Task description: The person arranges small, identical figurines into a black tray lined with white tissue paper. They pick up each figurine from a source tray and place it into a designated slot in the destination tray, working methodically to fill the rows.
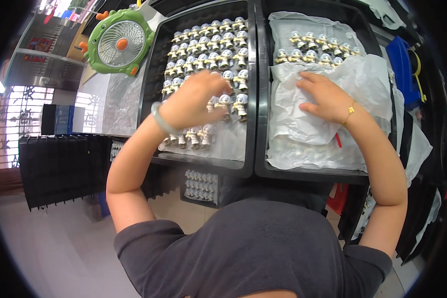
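Note:
Rows of small figurines (227, 39), pale-headed with white and gold bodies, stand in a black tray (252, 89) on the left. My left hand (191, 102), a bit blurred, is over the middle of those rows, thumb and fingers apart, hiding some figurines; I see nothing held in it. In the right-hand black tray (262, 114), my right hand (328, 102) rests on crumpled white tissue paper (293, 116), its fingers spread. Two rows of similar figurines (310, 42) show beyond the paper's far edge. Fainter shapes lie beneath the translucent sheet nearer me.
A green animal-shaped fan (119, 42) stands at the far left. A blue bin (402, 69) with a yellow strip is at the right. Below the trays, a smaller tray of grey figurines (201, 187) sits low near the floor. Black crates (69, 166) are at left.

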{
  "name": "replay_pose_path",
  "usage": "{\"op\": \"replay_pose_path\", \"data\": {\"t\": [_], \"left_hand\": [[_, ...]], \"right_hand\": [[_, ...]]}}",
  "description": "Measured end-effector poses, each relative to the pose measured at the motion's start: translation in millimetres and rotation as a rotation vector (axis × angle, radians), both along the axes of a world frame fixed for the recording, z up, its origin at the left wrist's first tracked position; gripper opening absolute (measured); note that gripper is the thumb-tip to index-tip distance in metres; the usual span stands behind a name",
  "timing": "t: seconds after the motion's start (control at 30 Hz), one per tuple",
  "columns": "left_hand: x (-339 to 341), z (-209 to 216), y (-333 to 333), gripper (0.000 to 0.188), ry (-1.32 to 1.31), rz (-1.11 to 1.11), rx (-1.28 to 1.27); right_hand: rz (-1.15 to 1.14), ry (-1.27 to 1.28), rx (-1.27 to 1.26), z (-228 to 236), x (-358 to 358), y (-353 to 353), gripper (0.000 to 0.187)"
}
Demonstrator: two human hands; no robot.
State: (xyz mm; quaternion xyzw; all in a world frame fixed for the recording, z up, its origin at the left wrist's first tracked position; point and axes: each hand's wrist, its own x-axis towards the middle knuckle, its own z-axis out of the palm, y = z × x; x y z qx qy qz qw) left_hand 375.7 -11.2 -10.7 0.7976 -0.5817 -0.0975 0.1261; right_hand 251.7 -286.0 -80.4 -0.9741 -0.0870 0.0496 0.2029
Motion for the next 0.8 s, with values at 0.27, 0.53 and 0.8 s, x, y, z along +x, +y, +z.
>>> {"op": "replay_pose_path", "data": {"t": [0.27, 0.53, 0.8], "left_hand": [[57, -67, -207, 0.029, -0.185, 0.216, -0.062], [105, -84, -250, 0.039, -0.013, 0.366, 0.397], [34, 1, -137, 0.04, 1.049, 0.178, -0.483]], "right_hand": [[-0.005, 0.038, 0.009, 4, 2, 0, 0.048], [-0.01, 0.045, 0.022, -1, 1, -2, 0.047], [-0.035, 0.063, 0.017, 0, 0, -2, 0.048]]}}
